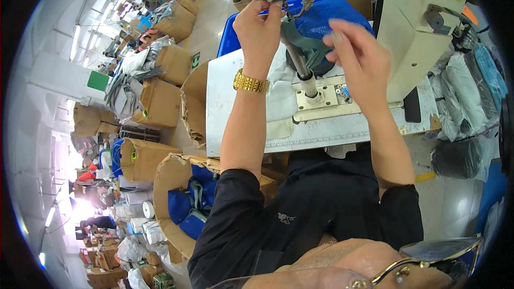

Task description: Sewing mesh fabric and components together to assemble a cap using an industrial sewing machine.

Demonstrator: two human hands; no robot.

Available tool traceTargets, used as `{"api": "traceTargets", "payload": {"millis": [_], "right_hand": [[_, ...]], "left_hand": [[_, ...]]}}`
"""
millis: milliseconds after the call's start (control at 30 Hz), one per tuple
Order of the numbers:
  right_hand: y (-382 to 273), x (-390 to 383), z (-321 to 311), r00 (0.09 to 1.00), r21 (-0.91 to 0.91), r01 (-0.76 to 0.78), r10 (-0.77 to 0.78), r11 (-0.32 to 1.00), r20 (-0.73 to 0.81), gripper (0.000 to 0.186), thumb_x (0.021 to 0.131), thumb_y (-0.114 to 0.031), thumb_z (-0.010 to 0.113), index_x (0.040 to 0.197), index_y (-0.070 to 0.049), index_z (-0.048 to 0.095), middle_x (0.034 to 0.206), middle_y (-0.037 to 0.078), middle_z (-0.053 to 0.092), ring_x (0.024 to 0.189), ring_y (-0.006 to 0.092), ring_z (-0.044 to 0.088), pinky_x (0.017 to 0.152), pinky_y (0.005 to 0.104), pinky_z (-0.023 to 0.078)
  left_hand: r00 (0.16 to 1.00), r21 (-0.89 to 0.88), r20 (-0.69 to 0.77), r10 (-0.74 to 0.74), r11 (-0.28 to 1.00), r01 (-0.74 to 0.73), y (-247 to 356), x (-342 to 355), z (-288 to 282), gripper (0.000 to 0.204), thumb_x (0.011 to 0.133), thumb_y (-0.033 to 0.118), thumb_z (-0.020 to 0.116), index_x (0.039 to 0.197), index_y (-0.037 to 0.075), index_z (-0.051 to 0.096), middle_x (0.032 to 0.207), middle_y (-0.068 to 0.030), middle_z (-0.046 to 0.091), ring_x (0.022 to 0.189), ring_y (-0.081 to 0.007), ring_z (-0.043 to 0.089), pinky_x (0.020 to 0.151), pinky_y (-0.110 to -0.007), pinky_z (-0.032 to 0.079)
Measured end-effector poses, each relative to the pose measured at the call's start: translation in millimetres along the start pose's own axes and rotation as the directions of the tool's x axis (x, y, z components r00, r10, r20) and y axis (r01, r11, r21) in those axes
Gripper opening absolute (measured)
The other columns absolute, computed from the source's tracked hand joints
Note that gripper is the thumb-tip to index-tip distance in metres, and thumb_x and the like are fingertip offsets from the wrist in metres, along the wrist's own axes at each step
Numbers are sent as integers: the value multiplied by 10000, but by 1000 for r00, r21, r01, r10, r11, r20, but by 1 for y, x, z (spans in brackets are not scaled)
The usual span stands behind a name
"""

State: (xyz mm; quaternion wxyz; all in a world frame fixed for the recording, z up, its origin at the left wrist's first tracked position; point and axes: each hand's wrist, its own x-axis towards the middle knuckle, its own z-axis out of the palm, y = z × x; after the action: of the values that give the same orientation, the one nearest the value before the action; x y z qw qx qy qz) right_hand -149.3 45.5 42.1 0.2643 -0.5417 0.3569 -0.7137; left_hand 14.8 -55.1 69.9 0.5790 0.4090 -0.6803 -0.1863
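My left hand (259, 29), with a gold watch (250, 82) on its wrist, is raised to the head of a cream post-bed sewing machine (415, 37). Its thumb and fingertips pinch together beside the metal presser parts (300, 8); what lies between them is too small to make out. My right hand (361, 56) hovers right of the upright metal post (297, 59), fingers curled toward the thumb and slightly blurred. Anything in that pinch cannot be seen. Behind it, blue mesh fabric (334, 17) bunches up beyond the post.
The white worktable (235, 112) carries pale cloth pieces (281, 96) and a dark phone-like slab (412, 106). A cardboard box (166, 187) with blue pieces stands at lower left. Plastic-wrapped bundles (463, 93) are piled on the right. Many cartons (160, 101) line the aisle.
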Motion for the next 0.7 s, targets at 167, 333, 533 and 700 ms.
{"api": "traceTargets", "payload": {"millis": [167,333,533,700], "right_hand": [[10,46,31,1000,-319,12,-8,948,13,176,923,-153,580,1003,-34,681,716,135,680,658,209,685,573,326,523],[43,54,53,987,-540,135,-163,831,-3,154,857,-150,609,964,-75,691,745,187,666,709,385,650,659,464,522],[40,52,64,994,-587,63,-100,807,-31,173,832,-183,656,955,-67,695,728,174,668,696,361,660,666,444,530],[44,57,72,986,-578,99,-160,810,-56,174,818,-184,677,925,-48,689,714,164,667,680,346,663,642,431,526]], "left_hand": [[996,-50,-41,74,996,-76,-8,6,6,168,847,82,662,801,-80,668,700,-130,701,654,-174,715,555,-249,519],[997,-10,-18,69,998,-69,-9,7,6,178,843,104,666,803,-69,678,713,-142,706,643,-183,714,572,-258,518],[995,9,-44,85,996,-84,-12,9,6,198,827,139,684,796,-56,689,704,-159,699,583,-217,690,575,-284,511],[983,77,-72,169,984,-164,-18,13,5,197,806,131,691,790,-65,686,724,-156,658,609,-253,649,553,-302,489]]}}
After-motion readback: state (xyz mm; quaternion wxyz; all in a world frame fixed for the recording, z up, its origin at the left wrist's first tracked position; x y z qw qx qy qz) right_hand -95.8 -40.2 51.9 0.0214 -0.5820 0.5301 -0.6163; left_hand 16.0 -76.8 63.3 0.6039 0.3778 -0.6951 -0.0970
